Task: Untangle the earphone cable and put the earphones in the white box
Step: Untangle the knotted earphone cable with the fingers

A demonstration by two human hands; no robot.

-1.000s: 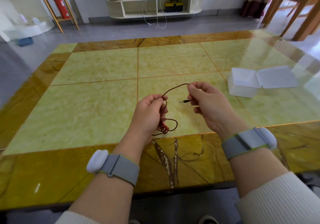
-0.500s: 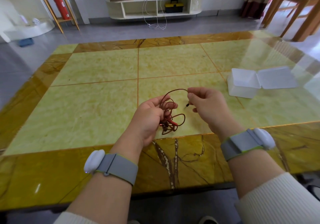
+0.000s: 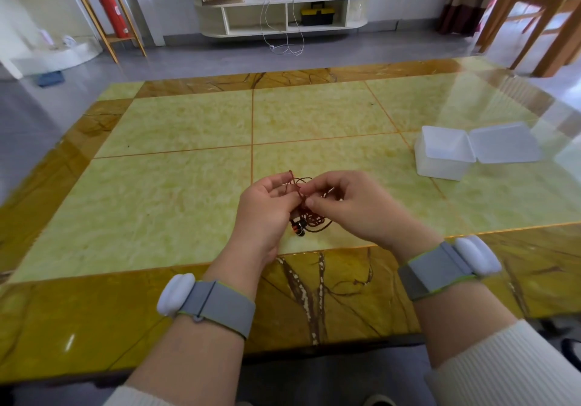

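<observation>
Table (image 3: 188,170): green/yellow stone top, glossy. White box (image 3: 443,157) sits far right on it, lid flipped open flat beside it, well apart from hands. Left hand (image 3: 267,214) + right hand (image 3: 355,207) close together over near-centre of table, both pinching the cable (image 3: 309,217), a reddish tangle bunched btwn them, loops hanging below fingers. Earbuds (image 3: 298,226) dangle at bottom of tangle, just beside left palm.

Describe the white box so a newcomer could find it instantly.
Start at the yellow-green marble table and look to its right side, beyond the right hand. The white box sits there, translucent, its hinged lid lying open flat beside it.
</observation>
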